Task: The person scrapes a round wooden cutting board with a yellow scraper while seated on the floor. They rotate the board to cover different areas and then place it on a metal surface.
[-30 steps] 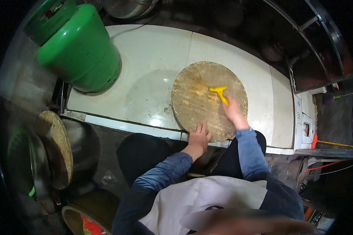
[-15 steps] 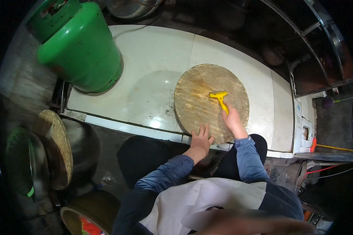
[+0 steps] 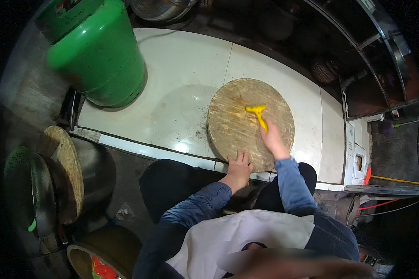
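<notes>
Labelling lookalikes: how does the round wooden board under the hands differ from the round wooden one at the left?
The chopping board lies flat on the white tiled surface; the wooden lid stands tilted on a metal pot. The board is touched by the left hand and scrubbed with a yellow brush in the right hand; the lid is untouched. Both are round, worn wood.

Green gas cylinder (image 3: 97,51) stands at the far left of the white tiled counter (image 3: 181,88). Steel pot (image 3: 160,7) sits behind it at the top edge. Left of the counter: metal pot (image 3: 95,172) with a round wooden lid (image 3: 65,172) leaning on it. Red broom (image 3: 386,178) lies at far right.
</notes>
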Tool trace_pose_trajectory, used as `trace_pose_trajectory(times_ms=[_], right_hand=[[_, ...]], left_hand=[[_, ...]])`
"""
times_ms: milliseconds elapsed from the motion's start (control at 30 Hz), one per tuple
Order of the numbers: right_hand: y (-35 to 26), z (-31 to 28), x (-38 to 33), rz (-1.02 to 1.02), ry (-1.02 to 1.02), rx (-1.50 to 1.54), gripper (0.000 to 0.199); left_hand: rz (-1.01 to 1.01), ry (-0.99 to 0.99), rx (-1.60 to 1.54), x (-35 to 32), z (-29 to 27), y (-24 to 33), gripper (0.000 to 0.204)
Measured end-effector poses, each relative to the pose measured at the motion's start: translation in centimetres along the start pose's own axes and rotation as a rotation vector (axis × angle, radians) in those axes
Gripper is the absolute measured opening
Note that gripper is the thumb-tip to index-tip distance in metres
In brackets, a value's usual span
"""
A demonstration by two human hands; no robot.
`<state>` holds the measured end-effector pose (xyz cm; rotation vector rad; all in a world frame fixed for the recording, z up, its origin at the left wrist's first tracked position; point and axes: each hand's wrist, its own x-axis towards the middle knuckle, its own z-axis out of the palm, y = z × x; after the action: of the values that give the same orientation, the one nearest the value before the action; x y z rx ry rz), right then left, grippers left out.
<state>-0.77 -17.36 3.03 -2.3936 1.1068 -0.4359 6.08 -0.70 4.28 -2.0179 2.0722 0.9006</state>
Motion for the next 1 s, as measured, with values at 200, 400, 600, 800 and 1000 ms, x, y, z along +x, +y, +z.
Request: trace_pose_trajectory(times_ms=[200, 400, 600, 800, 1000], right_hand=[[0.2, -1.2, 0.5, 0.012, -0.075, -0.008, 0.039], [-2.2, -0.9, 8.6, 0.219, -0.143, -0.135, 0.04], [-1.6, 0.1, 1.6, -0.014, -0.07, -0.063, 0.04], [-0.8, 1.0, 2.7, -0.039, -0.061, -0.008, 0.04], [-3.0, 1.5, 9.1, 0.16, -0.085, -0.139, 0.041]], left_hand=[[0.031, 0.018, 0.018, -0.2, 0.4, -0.3, 0.074], [0.05, 0.023, 0.026, -0.3, -0.6, 0.2, 0.074], [0.039, -0.021, 0.008, -0.5, -0.5, -0.5, 0.073], [0.069, -0.009, 0.0, -1.0, -0.2, -0.7, 0.071], [0.068, -0.012, -0.025, -0.4, -0.6, 0.0, 0.069]])
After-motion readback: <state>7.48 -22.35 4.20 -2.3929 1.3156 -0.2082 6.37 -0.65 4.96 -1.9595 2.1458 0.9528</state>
